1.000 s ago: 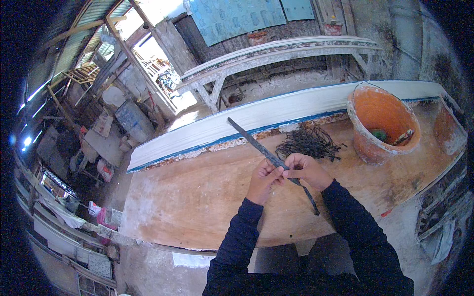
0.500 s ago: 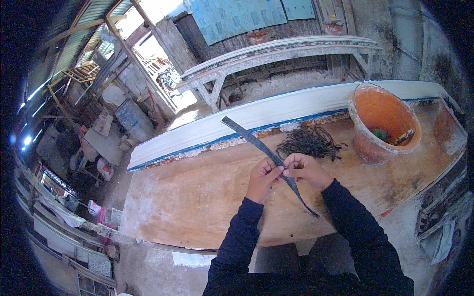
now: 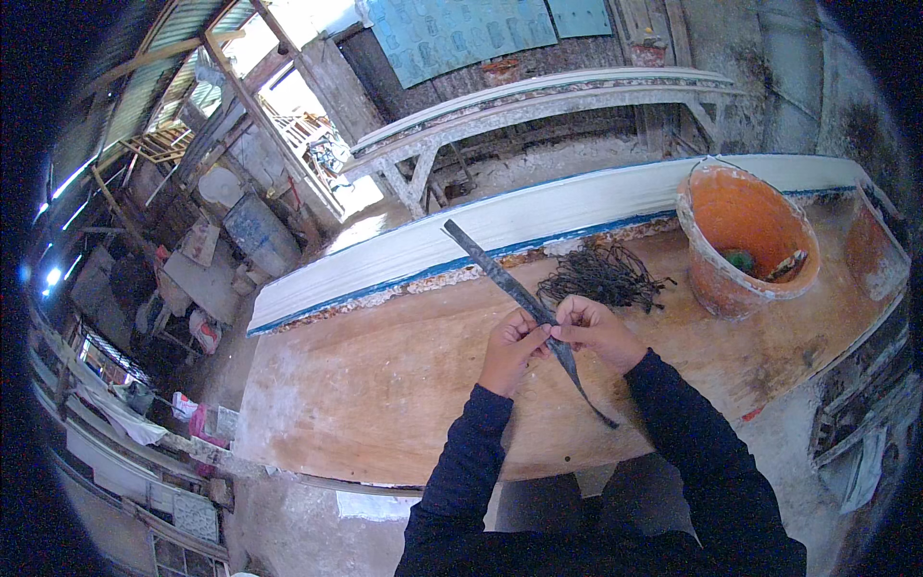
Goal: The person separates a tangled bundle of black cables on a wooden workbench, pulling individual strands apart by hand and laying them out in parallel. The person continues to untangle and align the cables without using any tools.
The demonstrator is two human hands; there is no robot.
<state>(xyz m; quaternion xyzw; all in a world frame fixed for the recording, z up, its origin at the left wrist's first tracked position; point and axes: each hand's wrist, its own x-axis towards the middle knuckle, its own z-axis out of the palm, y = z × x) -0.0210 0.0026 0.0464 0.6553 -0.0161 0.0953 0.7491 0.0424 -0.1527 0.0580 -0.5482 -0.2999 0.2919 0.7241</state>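
Above the wooden tabletop I hold a long, dark grey strip (image 3: pixel 495 273), which looks like rubber. My left hand (image 3: pixel 511 351) pinches it near its middle between thumb and fingers. Right beside it, my right hand (image 3: pixel 597 333) grips the same spot, and the two thumb tips meet over the strip. One end points up and to the left; the other, narrower end hangs down toward my right forearm. Just beyond my right hand lies a tangled heap of thin black strips (image 3: pixel 606 276) on the wood.
An orange bucket (image 3: pixel 707 258) crusted with white stands on the wooden tabletop (image 3: pixel 365 404) at the right, with a green item inside. A white, blue-edged board (image 3: pixel 404 245) runs along the table's far side. Behind it is a long whitish bench (image 3: pixel 538 104). Clutter fills the left.
The strip's upper end has shifted slightly to the right, and it looks split or folded there. Both hands keep their pinch in nearly the same place.
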